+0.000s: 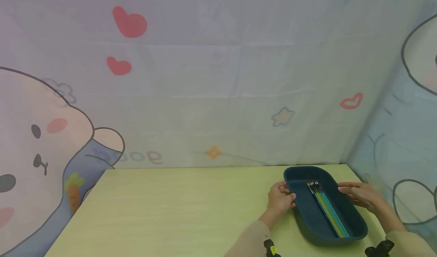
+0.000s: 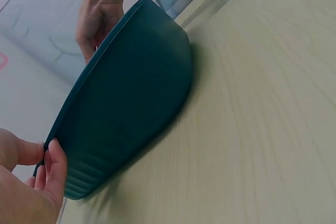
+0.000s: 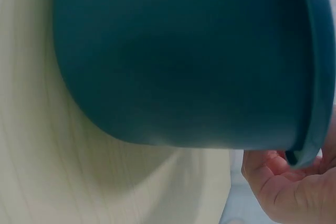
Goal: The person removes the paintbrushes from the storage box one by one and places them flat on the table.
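Observation:
A dark teal tray with rounded corners is at the right of the table, with several thin brushes, green, yellow and dark, lying lengthwise in it. My left hand grips its left rim; in the left wrist view the thumb and fingers of that hand pinch the rim of the tray. At the opposite rim, my right hand holds the edge, its fingers curled under the rim in the right wrist view, where the hand shows beside the tray wall.
The pale yellow table extends to the left of the tray. Behind it hangs a printed cloth with hearts and cartoon figures, and another printed cloth stands along the right side.

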Action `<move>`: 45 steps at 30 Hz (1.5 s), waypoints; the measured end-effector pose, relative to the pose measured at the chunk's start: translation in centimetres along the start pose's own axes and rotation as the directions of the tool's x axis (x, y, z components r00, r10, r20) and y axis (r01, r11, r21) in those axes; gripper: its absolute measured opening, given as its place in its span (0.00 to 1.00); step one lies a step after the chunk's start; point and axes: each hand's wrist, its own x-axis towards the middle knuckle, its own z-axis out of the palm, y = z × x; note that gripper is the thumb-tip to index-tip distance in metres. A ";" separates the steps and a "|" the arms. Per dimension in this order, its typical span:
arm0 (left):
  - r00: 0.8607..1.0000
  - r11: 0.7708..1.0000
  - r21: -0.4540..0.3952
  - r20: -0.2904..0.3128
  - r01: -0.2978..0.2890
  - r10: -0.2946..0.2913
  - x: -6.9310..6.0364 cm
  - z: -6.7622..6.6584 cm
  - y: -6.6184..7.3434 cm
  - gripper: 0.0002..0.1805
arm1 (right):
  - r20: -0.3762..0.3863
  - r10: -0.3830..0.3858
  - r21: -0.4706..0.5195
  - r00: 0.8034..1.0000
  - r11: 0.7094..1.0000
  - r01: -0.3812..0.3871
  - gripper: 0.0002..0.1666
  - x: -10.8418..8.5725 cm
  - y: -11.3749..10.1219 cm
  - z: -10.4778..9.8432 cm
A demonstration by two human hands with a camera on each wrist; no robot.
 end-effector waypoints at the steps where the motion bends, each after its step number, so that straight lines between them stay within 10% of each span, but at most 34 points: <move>1: 1.000 1.000 0.004 -0.002 -0.002 0.002 0.0 -0.2 0.0 0.27 | -0.001 -0.001 0.004 1.000 1.000 0.001 0.38 0.0 -0.1 0.1; 45: 0.999 0.991 0.133 0.004 -0.033 0.032 0.8 -6.9 0.4 0.27 | -0.006 -0.012 0.182 1.000 0.983 0.013 0.36 1.2 -3.7 5.3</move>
